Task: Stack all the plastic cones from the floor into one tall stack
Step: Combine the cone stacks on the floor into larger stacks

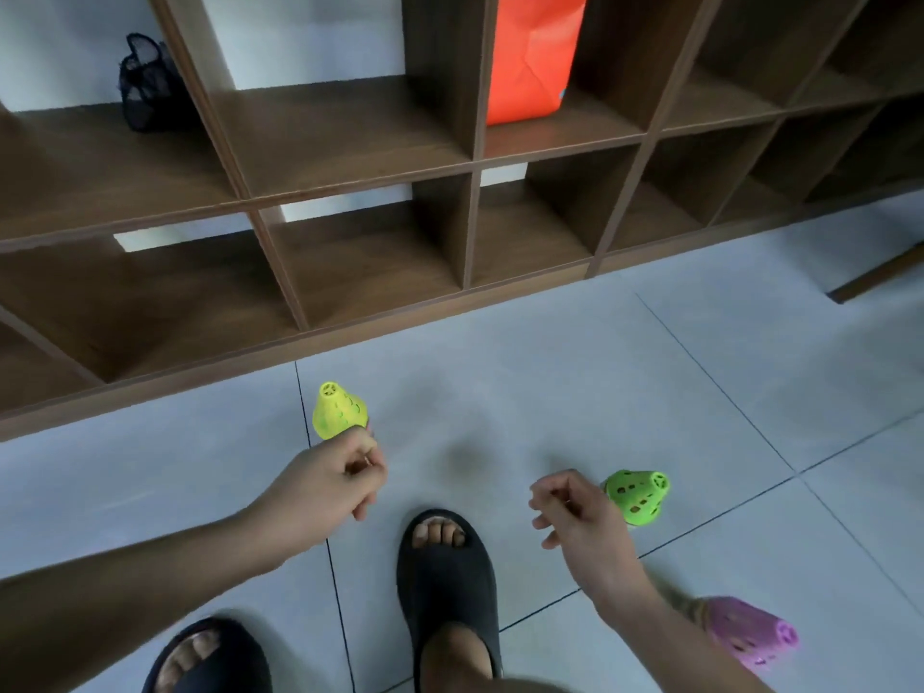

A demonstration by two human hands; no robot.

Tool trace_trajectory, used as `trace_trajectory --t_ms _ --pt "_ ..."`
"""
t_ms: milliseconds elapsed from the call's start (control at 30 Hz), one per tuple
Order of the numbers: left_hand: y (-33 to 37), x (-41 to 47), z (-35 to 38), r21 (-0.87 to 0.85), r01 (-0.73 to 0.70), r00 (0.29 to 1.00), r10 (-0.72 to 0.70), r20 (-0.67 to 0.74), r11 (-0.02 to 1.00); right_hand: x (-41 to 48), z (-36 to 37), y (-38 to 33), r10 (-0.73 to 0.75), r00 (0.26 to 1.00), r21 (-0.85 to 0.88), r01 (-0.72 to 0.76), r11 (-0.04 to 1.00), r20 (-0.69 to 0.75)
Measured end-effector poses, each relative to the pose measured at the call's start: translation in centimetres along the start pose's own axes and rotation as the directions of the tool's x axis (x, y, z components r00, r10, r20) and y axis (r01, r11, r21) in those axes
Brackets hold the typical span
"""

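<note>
A: What is taken as the reference here?

B: The black open-toed slipper [446, 582] that is set forward on the pale grey tiled floor [550, 367]. Everything is placed from it.

A: How is the left hand [332, 485] seen?

B: It is found just left of the slipper, with its fingers curled. The wide rim of a yellow perforated plastic cone [337, 411] is pinched at the fingertips. The cone is seen beyond and to the left of the slipper, its narrow capped end pointed away. Whether it is touching the floor cannot be told.

A: And the right hand [582, 520]?

B: It is seen just right of the slipper, with its fingers loosely curled. Nothing is held in it.

A: Where are the other cones?

B: A green perforated plastic cone [637, 497] is laid on its side right of the slipper, just past the back of the right hand. Contact between them cannot be made out. A pink perforated plastic cone [750, 635] is laid on its side further right and nearer than the slipper's toe, partly covered by the forearm and blurred.

A: What else is shown?

B: A brown wooden cubby shelf [475, 165] is stood well beyond the slipper. An orange bag [535, 57] is kept in one upper compartment, and a black mesh bag [145, 87] in another, far to the left.
</note>
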State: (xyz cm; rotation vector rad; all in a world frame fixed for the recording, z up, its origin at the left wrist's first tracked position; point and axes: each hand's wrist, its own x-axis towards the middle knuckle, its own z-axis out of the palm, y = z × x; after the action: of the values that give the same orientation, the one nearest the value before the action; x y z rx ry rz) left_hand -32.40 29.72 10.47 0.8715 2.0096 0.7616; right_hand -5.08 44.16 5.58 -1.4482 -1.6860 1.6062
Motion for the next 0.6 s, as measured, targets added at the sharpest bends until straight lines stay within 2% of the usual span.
trace_trajectory --t_ms 200,367,600 --pt "7.3 -0.8 -0.2 0.218 -0.161 0.978 0.127 0.165 0.963 -3.4 -5.5 3.9 0.088 0.995 0.109 -0.081 0.991 -0.056" --pt "12.8 -0.6 3.8 0.295 -0.246 0.953 0.175 0.246 0.923 -7.9 -9.4 7.4 0.167 0.981 0.125 -0.155 0.980 -0.098" --pt "19.6 -0.5 15.3 0.202 -0.436 0.808 0.283 0.517 0.877 -12.8 -14.4 14.1 0.329 0.922 0.191 -0.292 0.937 -0.203"
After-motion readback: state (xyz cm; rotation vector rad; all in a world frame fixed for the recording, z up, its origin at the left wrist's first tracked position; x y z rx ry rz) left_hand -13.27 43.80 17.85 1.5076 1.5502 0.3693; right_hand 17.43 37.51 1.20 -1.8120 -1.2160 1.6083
